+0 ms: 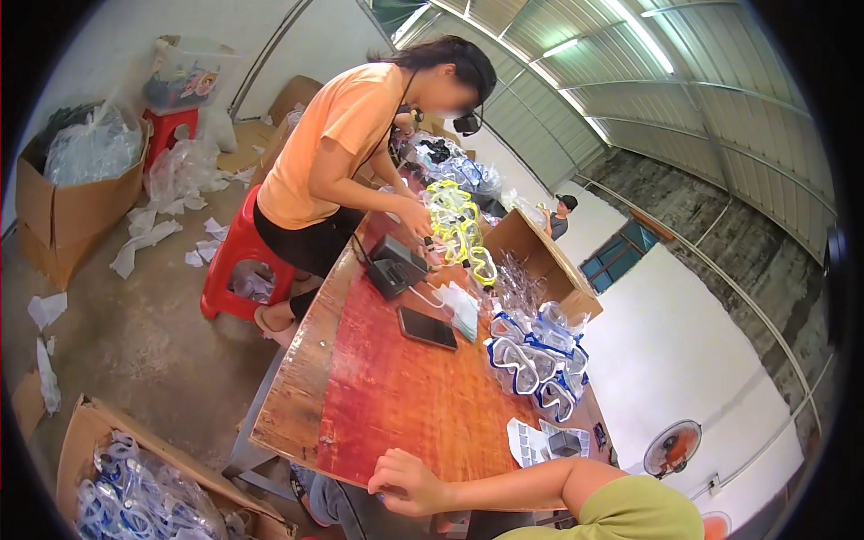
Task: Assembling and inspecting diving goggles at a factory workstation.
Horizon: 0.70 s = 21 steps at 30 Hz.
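My right hand [407, 481] is over the near edge of the wooden table [396, 405], its fingers loosely bent with nothing visible in them. My right forearm reaches in from the lower right, below a yellow-green sleeve. My left hand is out of the picture. Farther up the table, on the right side, clear diving masks with blue frames [540, 360] are piled up. Closer to my arm lie printed sheets [526, 443] and a small grey block [564, 443]. A dark phone [427, 328] rests mid-table, beside a pale blue face mask [461, 310].
Across the table, a person in an orange shirt [333, 135] bends over yellow-framed diving masks [459, 225]. Near them are a black box-shaped device [394, 267] and a red stool [232, 279]. A carton of blue-and-clear parts [148, 490] stands at lower left. Paper scraps litter the floor.
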### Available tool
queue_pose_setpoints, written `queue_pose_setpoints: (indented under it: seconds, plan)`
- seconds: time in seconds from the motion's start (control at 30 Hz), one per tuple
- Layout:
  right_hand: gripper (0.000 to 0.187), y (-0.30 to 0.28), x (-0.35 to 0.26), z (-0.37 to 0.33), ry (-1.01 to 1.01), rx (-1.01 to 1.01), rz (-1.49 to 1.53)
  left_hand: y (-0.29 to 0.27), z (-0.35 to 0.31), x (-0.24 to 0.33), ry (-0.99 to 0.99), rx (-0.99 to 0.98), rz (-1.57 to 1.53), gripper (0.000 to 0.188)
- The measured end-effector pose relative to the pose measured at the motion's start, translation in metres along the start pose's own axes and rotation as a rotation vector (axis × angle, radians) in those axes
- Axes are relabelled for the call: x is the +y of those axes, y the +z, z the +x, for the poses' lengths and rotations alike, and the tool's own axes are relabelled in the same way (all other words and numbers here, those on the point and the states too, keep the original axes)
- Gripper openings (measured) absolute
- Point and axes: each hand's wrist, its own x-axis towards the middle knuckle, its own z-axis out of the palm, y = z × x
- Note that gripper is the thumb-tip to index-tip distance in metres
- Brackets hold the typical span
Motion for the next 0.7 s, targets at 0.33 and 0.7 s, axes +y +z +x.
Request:
queue_pose_setpoints:
  seconds: [0.33,0.7]
  plan:
    - [0.014,0.038,-0.011,0.018,-0.025,0.095,0.01,0.088,-0.041,-0.016,-0.072,-0.027,0.045,0.037]
    - [0.03,0.072,0.0,-0.011,0.266,0.056,1.207,0.187,-0.019,0.012,-0.036,-0.096,0.462,0.02]
